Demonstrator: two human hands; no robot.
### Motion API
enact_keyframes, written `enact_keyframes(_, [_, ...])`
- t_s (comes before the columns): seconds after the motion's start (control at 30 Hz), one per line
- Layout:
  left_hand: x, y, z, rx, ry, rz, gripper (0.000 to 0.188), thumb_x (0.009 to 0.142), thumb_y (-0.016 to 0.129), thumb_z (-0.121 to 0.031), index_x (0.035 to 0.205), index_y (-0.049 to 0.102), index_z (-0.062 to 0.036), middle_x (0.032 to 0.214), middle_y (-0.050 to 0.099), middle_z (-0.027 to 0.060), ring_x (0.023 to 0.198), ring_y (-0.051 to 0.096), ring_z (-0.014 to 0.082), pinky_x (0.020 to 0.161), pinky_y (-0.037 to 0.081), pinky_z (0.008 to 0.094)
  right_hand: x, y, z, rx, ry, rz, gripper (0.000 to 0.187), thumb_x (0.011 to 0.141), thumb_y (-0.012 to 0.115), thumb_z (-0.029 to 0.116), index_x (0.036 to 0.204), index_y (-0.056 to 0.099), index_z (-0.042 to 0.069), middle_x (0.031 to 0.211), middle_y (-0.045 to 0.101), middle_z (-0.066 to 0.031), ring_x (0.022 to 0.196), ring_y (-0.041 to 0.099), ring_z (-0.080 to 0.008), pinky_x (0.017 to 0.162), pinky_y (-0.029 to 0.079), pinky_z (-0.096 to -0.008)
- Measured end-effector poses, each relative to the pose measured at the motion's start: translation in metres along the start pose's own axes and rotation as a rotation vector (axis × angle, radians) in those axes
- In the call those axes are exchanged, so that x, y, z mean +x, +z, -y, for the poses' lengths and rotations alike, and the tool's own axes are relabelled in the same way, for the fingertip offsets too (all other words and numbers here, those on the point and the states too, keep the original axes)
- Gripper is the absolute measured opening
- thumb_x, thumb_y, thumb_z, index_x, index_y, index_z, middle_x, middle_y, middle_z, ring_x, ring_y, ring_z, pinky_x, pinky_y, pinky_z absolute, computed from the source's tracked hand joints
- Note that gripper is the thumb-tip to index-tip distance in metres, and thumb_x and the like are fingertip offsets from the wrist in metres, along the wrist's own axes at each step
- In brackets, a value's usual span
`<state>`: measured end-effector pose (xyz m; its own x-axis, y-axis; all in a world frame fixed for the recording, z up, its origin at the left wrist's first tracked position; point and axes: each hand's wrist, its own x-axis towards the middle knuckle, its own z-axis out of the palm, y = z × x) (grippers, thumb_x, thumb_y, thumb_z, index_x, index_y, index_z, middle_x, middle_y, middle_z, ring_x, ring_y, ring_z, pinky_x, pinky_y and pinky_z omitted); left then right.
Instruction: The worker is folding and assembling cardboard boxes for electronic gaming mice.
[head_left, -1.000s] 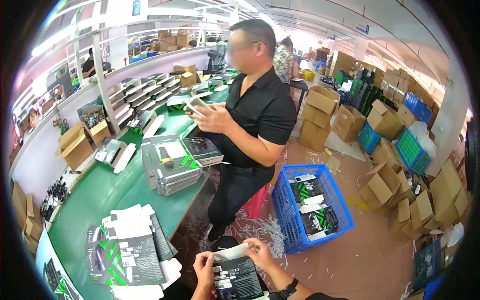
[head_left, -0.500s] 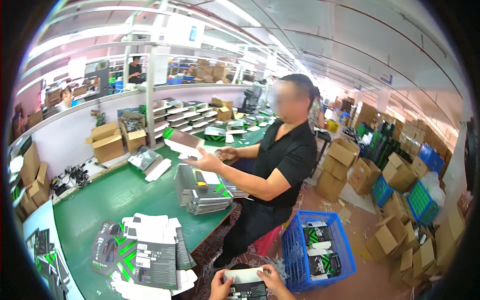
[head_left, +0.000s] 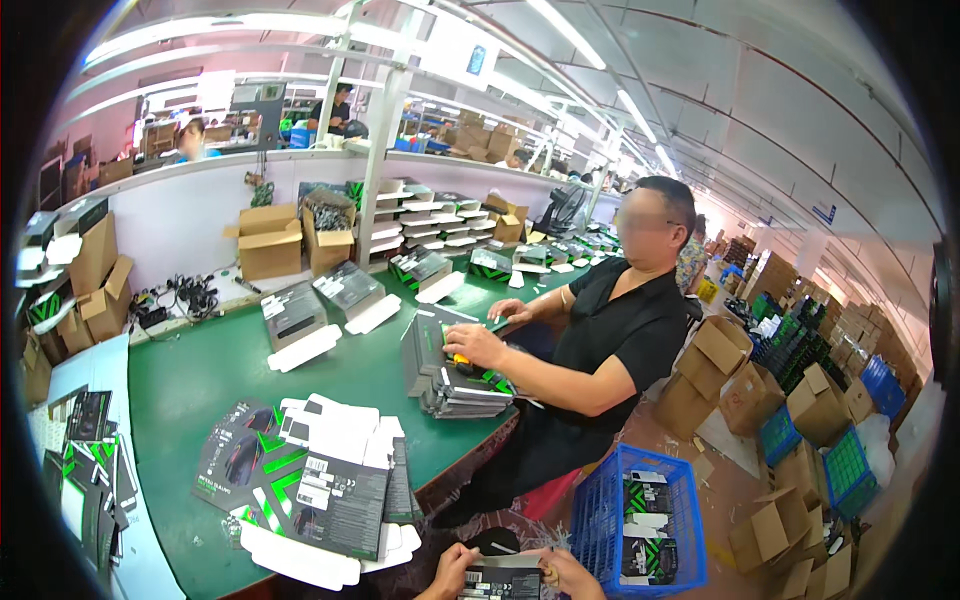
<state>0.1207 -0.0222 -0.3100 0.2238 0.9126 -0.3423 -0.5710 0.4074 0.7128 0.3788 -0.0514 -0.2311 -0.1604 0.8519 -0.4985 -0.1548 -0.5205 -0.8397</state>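
Note:
At the lower edge, my left hand [head_left: 453, 573] and my right hand [head_left: 570, 575] grip a black printed carton [head_left: 500, 583] by its two sides. Its lower part is cut off by the picture's edge. To its upper left, a fanned pile of flat black, green and white cartons [head_left: 340, 495] lies on the green table [head_left: 190, 400]. Across from me, a co-worker [head_left: 600, 330] in a black shirt has one hand on a stack of flat cartons [head_left: 425, 365], beside a small yellow item [head_left: 459, 358].
Right of my hands stands a blue crate [head_left: 690, 500] with black and green boxes. Formed boxes [head_left: 295, 312] with white flaps open sit on the table. Brown cartons [head_left: 270, 245] and tangled cables [head_left: 185, 300] line the wall. More cartons [head_left: 775, 530] crowd the right floor.
The co-worker has set a formed box down beside another on the table and now reaches to the stack. My hands still hold the carton, its white flap less visible. The view has shifted.

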Motion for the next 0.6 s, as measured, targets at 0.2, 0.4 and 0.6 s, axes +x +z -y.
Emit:
enact_keyframes(0.2, [-0.017,0.011,-0.009,0.300,0.174,-0.032,0.014,0.090,0.066,-0.008,0.089,0.052,-0.0047,0.083,0.063,0.0065,0.077,0.057,0.0111,0.073,0.047,0.0268,0.016,0.048,-0.012,-0.375,-0.188,-0.337,0.030,0.092,0.068,0.025,0.104,0.070,-0.002,0.087,0.068,-0.0051,0.077,0.060,-0.0120,0.071,0.048,-0.0256])
enact_keyframes(0.4, [-0.029,0.021,-0.031,0.124,0.037,-0.010,0.046,0.088,0.066,0.001,0.127,0.042,-0.0050,0.099,0.062,0.0099,0.088,0.060,0.0147,0.079,0.051,0.0306,0.002,0.055,-0.017,-0.340,-0.309,-0.411,0.016,0.083,0.077,0.010,0.095,0.071,0.000,0.083,0.067,-0.0032,0.076,0.059,-0.0097,0.070,0.047,-0.0249])
enact_keyframes(0.6, [-0.037,0.007,-0.023,0.189,0.009,0.022,0.017,0.095,0.057,-0.013,0.108,0.067,-0.0082,0.085,0.066,0.0042,0.063,0.057,0.0122,0.052,0.046,0.0231,0.008,0.065,-0.031,-0.156,-0.303,-0.443,0.012,0.082,0.075,0.009,0.091,0.073,0.001,0.082,0.068,-0.0037,0.073,0.059,-0.0113,0.069,0.047,-0.0268])
